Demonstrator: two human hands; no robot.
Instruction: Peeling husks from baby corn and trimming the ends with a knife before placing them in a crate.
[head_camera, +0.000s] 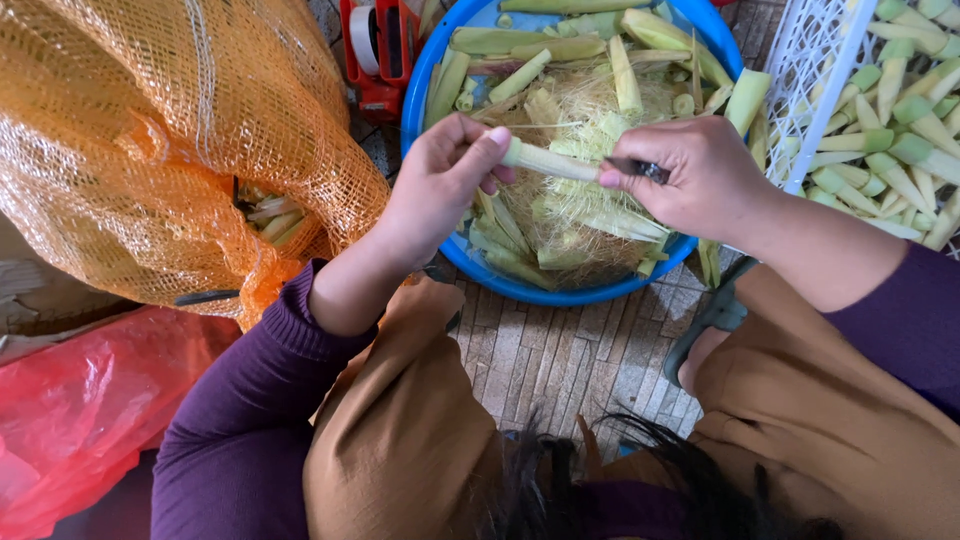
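Dark hair hangs low by my knees. Over the blue tub (430, 75), my left hand (440, 185) pinches a baby corn (548, 160). My right hand (700, 175) grips a small knife (640, 170) against it. One slip might cut my thumb.

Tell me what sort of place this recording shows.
Probably an informal produce-trimming spot on a tiled floor, not a factory line. A blue basin holds husks, a white crate holds peeled baby corn, and an orange mesh sack sits beside them.
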